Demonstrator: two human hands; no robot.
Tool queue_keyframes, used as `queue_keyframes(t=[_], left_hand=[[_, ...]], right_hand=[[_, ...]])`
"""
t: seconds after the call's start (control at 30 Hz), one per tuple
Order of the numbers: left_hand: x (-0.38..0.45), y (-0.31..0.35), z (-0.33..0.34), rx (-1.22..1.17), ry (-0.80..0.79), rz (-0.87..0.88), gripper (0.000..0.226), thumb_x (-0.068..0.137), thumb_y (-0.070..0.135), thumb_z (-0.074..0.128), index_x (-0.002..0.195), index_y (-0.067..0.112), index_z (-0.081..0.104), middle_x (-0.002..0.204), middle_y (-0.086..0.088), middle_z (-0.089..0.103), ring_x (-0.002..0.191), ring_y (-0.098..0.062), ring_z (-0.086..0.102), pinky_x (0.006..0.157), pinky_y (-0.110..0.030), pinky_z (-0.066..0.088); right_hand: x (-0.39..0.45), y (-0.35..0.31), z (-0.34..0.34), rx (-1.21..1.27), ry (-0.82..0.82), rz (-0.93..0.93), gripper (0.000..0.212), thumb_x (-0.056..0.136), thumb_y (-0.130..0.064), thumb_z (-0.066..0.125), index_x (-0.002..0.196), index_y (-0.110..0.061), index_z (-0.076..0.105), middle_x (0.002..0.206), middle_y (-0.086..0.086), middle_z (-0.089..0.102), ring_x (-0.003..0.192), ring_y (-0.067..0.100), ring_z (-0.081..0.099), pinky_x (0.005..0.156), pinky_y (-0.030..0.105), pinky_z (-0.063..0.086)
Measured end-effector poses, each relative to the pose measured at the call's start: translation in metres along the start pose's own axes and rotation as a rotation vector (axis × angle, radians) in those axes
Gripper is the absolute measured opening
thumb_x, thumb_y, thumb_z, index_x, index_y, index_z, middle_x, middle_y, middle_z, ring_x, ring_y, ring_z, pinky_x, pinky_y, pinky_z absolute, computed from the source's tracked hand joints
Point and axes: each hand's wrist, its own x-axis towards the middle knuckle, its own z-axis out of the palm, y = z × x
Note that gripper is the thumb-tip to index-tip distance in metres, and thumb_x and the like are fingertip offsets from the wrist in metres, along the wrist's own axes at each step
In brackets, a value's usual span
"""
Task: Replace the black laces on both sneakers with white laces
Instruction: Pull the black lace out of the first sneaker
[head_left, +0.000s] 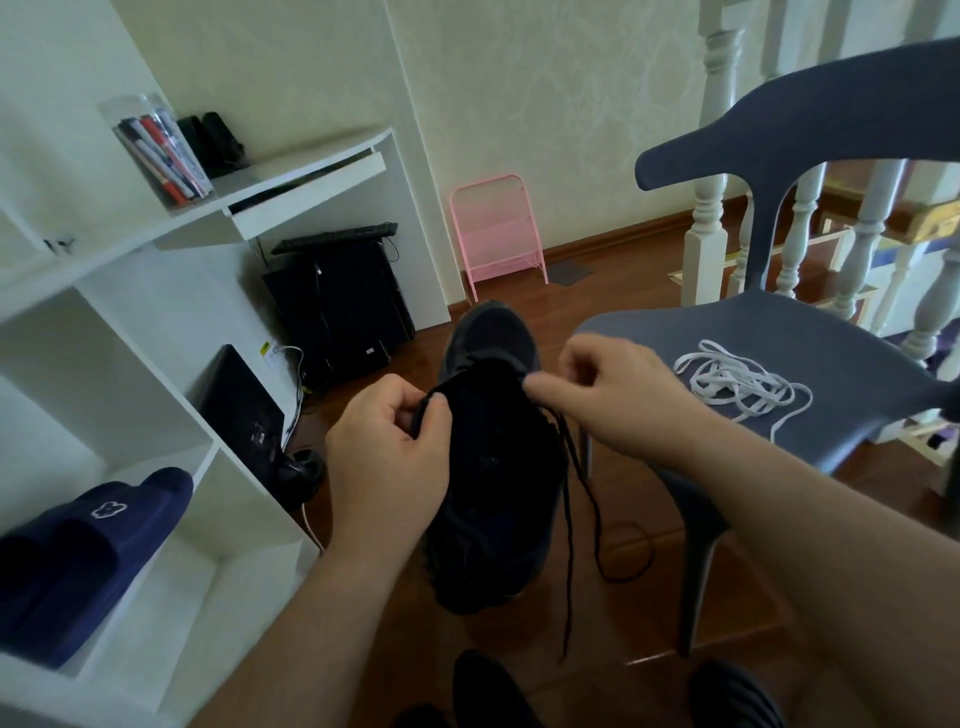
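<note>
Black sneaker (493, 467) held up over the wooden floor (639, 499), toe pointing away, between both hands. Left hand (387, 462) curled around the near left rim of the sneaker's opening, fingers and thumb pinching the dark collar. Right hand (608, 387) at the upper right of the sneaker, thumb and forefinger pinched together at the lacing area, apparently on the black lace (582, 493); exact contact too dark to make out. Loose lengths of black lace hanging down from the right side of the sneaker, trailing toward the floor and curling into a loop there. White laces (737, 382) lying in a loose tangle on the seat of the grey-blue chair (810, 332), just right of the right hand and not touching it. Second dark shoe (488, 686) partly visible at the bottom edge, near the person's legs. White shelf unit (171, 395) along the left, with navy slippers (88, 551) in a low compartment and a clear tub of markers (161, 150) on top. Pink folding rack (496, 234) leaning against the far wall, white balusters (706, 208) behind the chair
</note>
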Motion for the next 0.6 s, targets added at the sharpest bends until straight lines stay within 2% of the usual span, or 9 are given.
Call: queue_keyframes(t=[0.07,0.17,0.27,0.37,0.4,0.5,0.6], left_hand=[[-0.001,0.001,0.001,-0.017,0.015,-0.008,0.028,0.097,0.027,0.069,0.072,0.02,0.059,0.067,0.004,0.058,0.068,-0.013,0.056,0.06,-0.034,0.046],[-0.003,0.001,0.003,-0.05,0.009,0.019,0.028,0.099,0.028,0.069,0.073,0.02,0.059,0.069,0.003,0.058,0.069,-0.014,0.057,0.061,-0.038,0.048],[0.002,-0.002,0.001,-0.126,0.038,-0.028,0.026,0.098,0.027,0.071,0.075,0.02,0.062,0.069,0.0,0.061,0.068,-0.019,0.059,0.063,-0.043,0.051],[0.007,-0.001,-0.005,-0.196,0.048,-0.074,0.021,0.098,0.027,0.073,0.078,0.025,0.065,0.071,0.0,0.064,0.067,-0.018,0.06,0.063,-0.037,0.051],[0.008,-0.001,-0.005,-0.193,0.031,-0.083,0.019,0.097,0.026,0.073,0.08,0.027,0.064,0.072,0.002,0.064,0.068,-0.016,0.06,0.063,-0.033,0.051],[0.008,-0.004,-0.005,-0.066,-0.088,-0.092,0.018,0.094,0.022,0.072,0.095,0.034,0.059,0.087,0.006,0.061,0.076,-0.012,0.059,0.067,-0.026,0.048],[0.008,-0.004,-0.003,0.173,-0.213,0.041,0.04,0.091,0.021,0.068,0.121,0.043,0.055,0.114,0.013,0.052,0.105,-0.01,0.055,0.083,-0.028,0.046]], right_hand=[[-0.005,-0.005,0.009,-0.116,-0.116,-0.007,0.04,0.086,-0.064,0.069,0.082,-0.025,0.057,0.077,-0.008,0.061,0.071,0.009,0.058,0.058,0.027,0.043],[-0.002,0.002,0.02,-0.174,-0.045,-0.006,0.022,0.094,-0.044,0.066,0.087,-0.023,0.066,0.082,-0.008,0.065,0.078,0.012,0.062,0.057,0.022,0.042],[0.007,0.011,0.018,0.024,0.071,0.072,0.018,0.099,-0.031,0.063,0.09,-0.023,0.076,0.083,-0.006,0.073,0.075,0.011,0.069,0.058,0.022,0.053],[0.012,0.014,0.021,0.219,0.127,0.124,0.016,0.1,-0.029,0.063,0.092,-0.026,0.077,0.082,-0.006,0.075,0.068,0.01,0.072,0.061,0.032,0.063],[0.012,0.014,0.024,0.188,0.153,0.095,0.016,0.1,-0.03,0.062,0.094,-0.027,0.076,0.083,-0.008,0.075,0.071,0.01,0.071,0.064,0.035,0.063],[0.005,0.007,0.032,0.051,0.236,-0.045,0.018,0.102,-0.036,0.058,0.097,-0.028,0.074,0.083,-0.012,0.072,0.076,0.005,0.066,0.068,0.033,0.057],[-0.005,-0.001,0.039,-0.068,0.293,-0.193,0.017,0.101,-0.035,0.059,0.095,-0.025,0.072,0.078,-0.009,0.069,0.073,0.013,0.064,0.066,0.036,0.053]])
